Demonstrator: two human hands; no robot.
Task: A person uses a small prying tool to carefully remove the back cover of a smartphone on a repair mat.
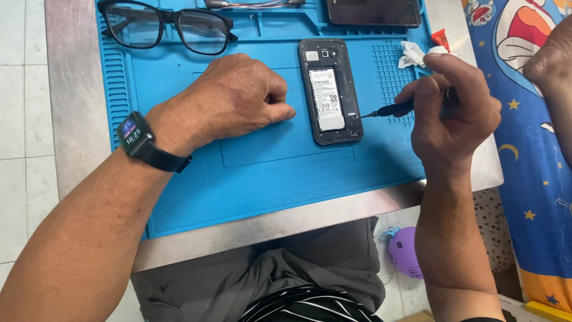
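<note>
Head cam: phone (329, 89) back was already off; your right hand (454, 113) pinched screwdriver (390, 110) at its edge, left hand (235, 98) fisted empty; battery remained in.

A small phone-repair bench — a blue silicone work mat (250, 173) on a steel table (71, 89), an opened phone (329, 91).

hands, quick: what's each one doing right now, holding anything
Left hand: closed in a loose fist, resting on the blue mat, holding nothing visible.
Right hand: closed on a thin dark tool, its tip at the opened phone.
</note>
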